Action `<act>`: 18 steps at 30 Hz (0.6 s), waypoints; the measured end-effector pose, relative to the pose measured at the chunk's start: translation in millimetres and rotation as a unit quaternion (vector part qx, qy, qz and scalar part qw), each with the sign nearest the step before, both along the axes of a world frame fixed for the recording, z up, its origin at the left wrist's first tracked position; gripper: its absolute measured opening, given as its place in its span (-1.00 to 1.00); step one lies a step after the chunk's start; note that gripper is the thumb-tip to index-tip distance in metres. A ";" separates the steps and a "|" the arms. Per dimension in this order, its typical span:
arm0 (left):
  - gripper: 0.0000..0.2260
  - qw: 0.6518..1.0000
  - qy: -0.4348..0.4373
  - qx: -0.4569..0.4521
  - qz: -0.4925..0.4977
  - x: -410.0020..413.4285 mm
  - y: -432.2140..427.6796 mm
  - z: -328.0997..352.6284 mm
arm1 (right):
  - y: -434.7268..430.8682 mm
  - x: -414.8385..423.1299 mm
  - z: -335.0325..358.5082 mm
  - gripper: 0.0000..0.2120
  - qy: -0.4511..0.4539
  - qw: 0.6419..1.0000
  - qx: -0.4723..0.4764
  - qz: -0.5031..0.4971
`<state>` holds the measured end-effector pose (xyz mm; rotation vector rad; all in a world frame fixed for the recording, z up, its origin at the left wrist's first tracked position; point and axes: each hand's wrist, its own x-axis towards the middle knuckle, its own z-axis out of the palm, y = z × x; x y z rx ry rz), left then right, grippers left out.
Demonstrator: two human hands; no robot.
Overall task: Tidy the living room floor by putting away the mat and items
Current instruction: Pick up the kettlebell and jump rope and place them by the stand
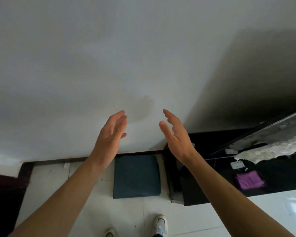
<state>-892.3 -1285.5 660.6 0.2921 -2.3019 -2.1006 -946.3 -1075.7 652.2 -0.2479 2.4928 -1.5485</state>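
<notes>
My left hand (pixel 110 134) and right hand (pixel 176 134) raised, apart, palms facing, fingers relaxed, holding nothing. Folded dark mat (pixel 136 176) lies on floor (pixel 161 219) against wall (pixel 109 65), beside black cabinet (pixel 195 194). Mat step looks finished; next, I reckon, collect remaining items, purple cloth (pixel 249 180) perhaps.

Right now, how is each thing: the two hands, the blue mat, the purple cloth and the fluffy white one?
Left hand: open, raised, holding nothing.
Right hand: open, raised, holding nothing.
Blue mat: folded, flat on the floor by the wall.
Purple cloth: folded, lying on the black stand.
Fluffy white cloth: draped, hanging over an edge.
</notes>
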 end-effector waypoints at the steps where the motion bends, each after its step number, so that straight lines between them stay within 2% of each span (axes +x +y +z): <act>1: -0.41 1.000 0.004 0.003 0.007 1.0 5.0 16.8 | 5.6 2.1 18.0 -0.22 0.003 1.000 -0.009 -0.004; 6: -0.52 0.999 0.037 0.007 0.019 7.1 41.8 94.6 | 38.3 21.2 98.4 -0.24 0.029 0.999 -0.043 -0.016; 11: -0.46 0.997 0.061 0.050 0.024 3.8 70.1 136.9 | 54.8 28.1 150.1 -0.30 0.057 0.995 -0.081 -0.028; 14: -0.49 0.996 0.071 0.057 0.004 1.8 80.6 153.3 | 60.4 37.9 173.3 -0.41 0.074 0.991 -0.097 -0.053; 18: -0.49 0.994 0.077 0.064 -0.050 3.3 85.1 173.4 | 62.5 60.9 194.9 -0.44 0.093 0.987 -0.094 -0.092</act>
